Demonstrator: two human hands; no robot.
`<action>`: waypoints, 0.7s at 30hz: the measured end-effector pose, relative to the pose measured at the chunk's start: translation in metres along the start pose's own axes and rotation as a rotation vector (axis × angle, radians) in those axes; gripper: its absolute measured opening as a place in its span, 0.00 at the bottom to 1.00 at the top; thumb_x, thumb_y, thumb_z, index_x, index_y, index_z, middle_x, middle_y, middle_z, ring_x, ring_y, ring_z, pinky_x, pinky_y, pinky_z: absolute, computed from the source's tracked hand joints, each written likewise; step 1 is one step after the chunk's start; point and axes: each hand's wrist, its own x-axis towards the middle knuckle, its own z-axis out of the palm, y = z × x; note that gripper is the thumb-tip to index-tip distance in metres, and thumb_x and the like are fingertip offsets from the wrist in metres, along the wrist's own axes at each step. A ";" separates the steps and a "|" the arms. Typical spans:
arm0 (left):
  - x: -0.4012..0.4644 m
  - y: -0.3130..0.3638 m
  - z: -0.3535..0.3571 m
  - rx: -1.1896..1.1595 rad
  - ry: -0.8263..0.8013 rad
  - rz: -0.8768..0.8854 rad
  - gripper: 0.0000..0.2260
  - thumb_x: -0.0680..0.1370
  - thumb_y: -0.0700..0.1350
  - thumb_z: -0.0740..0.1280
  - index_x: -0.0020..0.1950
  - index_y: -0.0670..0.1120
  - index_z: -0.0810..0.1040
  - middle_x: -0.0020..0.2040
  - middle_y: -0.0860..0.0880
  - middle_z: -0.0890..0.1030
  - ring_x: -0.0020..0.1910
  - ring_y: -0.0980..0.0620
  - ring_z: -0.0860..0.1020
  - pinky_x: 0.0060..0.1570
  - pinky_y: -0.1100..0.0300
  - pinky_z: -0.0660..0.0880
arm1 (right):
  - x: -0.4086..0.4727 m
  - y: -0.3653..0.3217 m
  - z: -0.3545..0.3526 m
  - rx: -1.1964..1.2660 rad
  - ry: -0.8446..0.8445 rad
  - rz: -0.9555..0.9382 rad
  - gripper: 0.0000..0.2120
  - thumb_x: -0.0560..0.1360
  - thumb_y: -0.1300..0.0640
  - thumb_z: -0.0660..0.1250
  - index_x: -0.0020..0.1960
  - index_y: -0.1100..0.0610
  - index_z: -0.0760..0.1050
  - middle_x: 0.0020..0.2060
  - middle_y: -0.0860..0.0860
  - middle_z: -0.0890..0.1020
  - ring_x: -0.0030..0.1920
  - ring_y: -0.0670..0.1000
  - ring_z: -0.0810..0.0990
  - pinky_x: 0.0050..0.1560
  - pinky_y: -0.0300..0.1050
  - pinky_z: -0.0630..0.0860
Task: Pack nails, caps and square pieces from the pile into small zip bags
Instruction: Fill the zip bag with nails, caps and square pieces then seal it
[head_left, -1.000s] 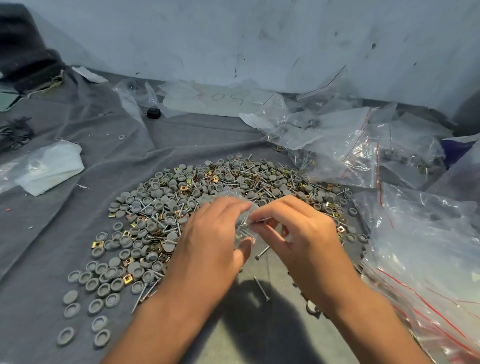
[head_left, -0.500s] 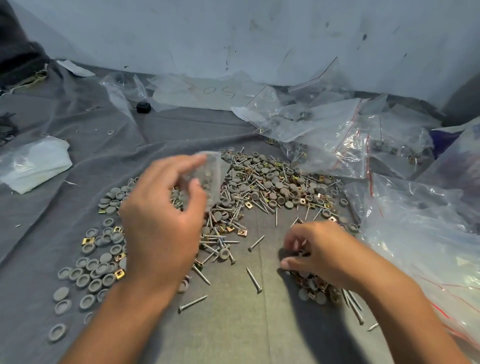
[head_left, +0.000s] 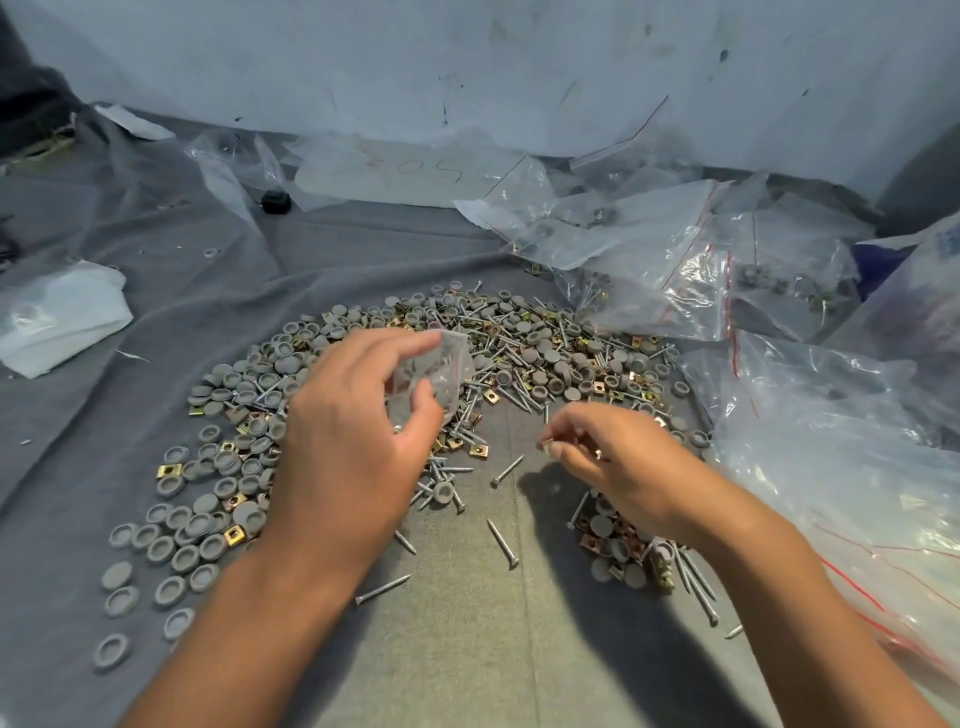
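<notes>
A wide pile (head_left: 524, 358) of grey round caps, silver nails and brass square pieces lies on the grey cloth. My left hand (head_left: 348, 441) pinches a small clear zip bag (head_left: 434, 376) between thumb and fingers above the pile's middle; a few nails show inside it. My right hand (head_left: 618, 462) hovers low to the right with its fingers curled, pinching something small at the fingertips that I cannot make out. Loose nails (head_left: 506, 470) lie between the hands. A small heap of caps and squares (head_left: 618, 551) sits under my right wrist.
Large clear zip bags with red seal lines (head_left: 675, 275) are heaped at the back right and along the right edge (head_left: 852, 467). A folded white plastic bundle (head_left: 62, 312) lies at the left. A small black object (head_left: 272, 201) sits near the wall.
A second ago both hands worked together at the bag. They have separated: the left keeps the bag raised, the right dropped to the cloth at the right and has lifted slightly with fingers pinched.
</notes>
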 end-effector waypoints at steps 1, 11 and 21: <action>0.000 0.000 0.000 -0.002 -0.002 -0.008 0.18 0.75 0.36 0.70 0.64 0.44 0.79 0.55 0.56 0.77 0.52 0.65 0.72 0.61 0.77 0.66 | 0.002 -0.004 0.005 -0.013 0.030 -0.020 0.01 0.82 0.49 0.62 0.52 0.44 0.71 0.46 0.41 0.76 0.44 0.39 0.74 0.44 0.35 0.72; 0.002 -0.001 -0.001 0.002 0.000 -0.035 0.19 0.74 0.36 0.71 0.65 0.45 0.79 0.55 0.57 0.77 0.52 0.64 0.72 0.60 0.77 0.65 | 0.028 -0.025 0.067 -0.054 0.329 -0.142 0.13 0.78 0.47 0.70 0.43 0.45 0.65 0.42 0.40 0.72 0.46 0.46 0.69 0.44 0.45 0.70; -0.001 -0.002 0.004 0.013 -0.105 -0.011 0.20 0.73 0.39 0.73 0.65 0.46 0.79 0.59 0.54 0.79 0.57 0.58 0.75 0.63 0.67 0.69 | 0.018 -0.029 0.040 0.356 0.499 -0.246 0.11 0.75 0.62 0.75 0.46 0.48 0.76 0.42 0.38 0.82 0.44 0.40 0.82 0.42 0.31 0.76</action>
